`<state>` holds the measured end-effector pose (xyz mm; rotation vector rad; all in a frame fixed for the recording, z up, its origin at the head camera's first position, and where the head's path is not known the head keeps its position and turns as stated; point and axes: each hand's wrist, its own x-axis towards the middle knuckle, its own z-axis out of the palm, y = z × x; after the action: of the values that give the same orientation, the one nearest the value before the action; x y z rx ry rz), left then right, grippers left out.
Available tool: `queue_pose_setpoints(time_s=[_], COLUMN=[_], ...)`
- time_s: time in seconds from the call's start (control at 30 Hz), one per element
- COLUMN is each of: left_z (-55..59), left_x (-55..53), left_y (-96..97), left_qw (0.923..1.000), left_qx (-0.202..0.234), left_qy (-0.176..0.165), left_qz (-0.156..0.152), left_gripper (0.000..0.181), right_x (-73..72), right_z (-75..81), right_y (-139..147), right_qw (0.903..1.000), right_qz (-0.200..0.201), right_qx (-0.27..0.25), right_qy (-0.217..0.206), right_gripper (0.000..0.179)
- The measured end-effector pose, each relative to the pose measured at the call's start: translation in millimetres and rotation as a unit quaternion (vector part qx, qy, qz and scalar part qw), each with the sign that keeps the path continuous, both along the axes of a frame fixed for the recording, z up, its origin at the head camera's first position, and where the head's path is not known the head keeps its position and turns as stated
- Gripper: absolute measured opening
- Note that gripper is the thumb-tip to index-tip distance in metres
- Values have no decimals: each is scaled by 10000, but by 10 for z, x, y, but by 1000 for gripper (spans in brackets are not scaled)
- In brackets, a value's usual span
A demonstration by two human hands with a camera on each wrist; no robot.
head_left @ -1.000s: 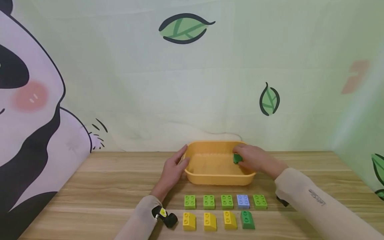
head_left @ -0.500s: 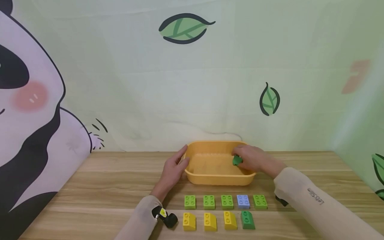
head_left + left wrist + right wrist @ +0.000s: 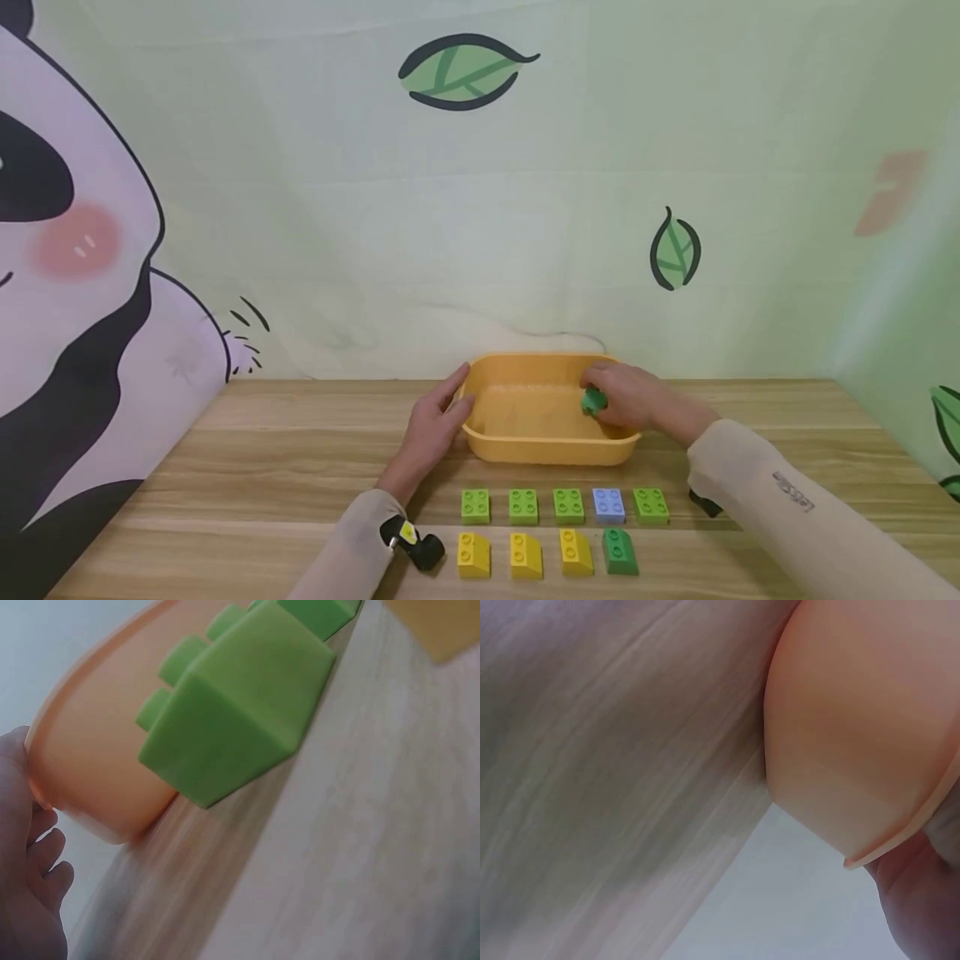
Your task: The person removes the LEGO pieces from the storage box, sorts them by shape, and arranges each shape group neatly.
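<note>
A yellow plastic basin [image 3: 551, 450] stands on the table, looking orange in both wrist views. My left hand [image 3: 429, 429] holds its left rim, with the thumb at the near side. Inside the right end of the basin, my right hand [image 3: 637, 398] pinches a green building block [image 3: 593, 402]; the fingers partly cover it. In the right wrist view the basin wall [image 3: 847, 742] hides most of that hand and the block. A light green block [image 3: 232, 712] looms large in the left wrist view, with the left hand [image 3: 26, 862] at the basin's edge.
In front of the basin lies a row of light green blocks [image 3: 522, 506] with one blue block [image 3: 608, 506]. Nearer, several yellow sloped blocks [image 3: 526, 556] and a green sloped block [image 3: 620, 552] form a second row. A printed cloth [image 3: 480, 208] hangs behind the table.
The green block in my right hand has turned and shifted slightly lower within the basin. My left hand stays at the rim, and the block rows lie as before.
</note>
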<state>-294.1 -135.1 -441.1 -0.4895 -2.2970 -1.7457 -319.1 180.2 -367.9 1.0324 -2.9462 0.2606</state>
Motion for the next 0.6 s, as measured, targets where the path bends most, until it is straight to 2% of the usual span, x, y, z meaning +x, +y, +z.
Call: queue_pose_setpoints(time_s=[0.17, 0.37, 0.6], left_z=[-6, -11, -14], left_x=[-4, -10, -17], left_y=[2, 6, 8], left_qw=[10000, 10000, 10000], left_qx=[3, 0, 1], left_qy=[17, 46, 50], left_qz=[8, -13, -3], left_gripper=[53, 52, 52], right_x=[7, 41, 174], right_z=[-4, 42, 161], right_y=[22, 29, 41], right_qw=[9993, 9956, 9906], right_qz=[-17, -265, -391], right_qx=[-370, -865, -1294], right_qy=[-75, -223, -193], right_gripper=[36, 36, 41])
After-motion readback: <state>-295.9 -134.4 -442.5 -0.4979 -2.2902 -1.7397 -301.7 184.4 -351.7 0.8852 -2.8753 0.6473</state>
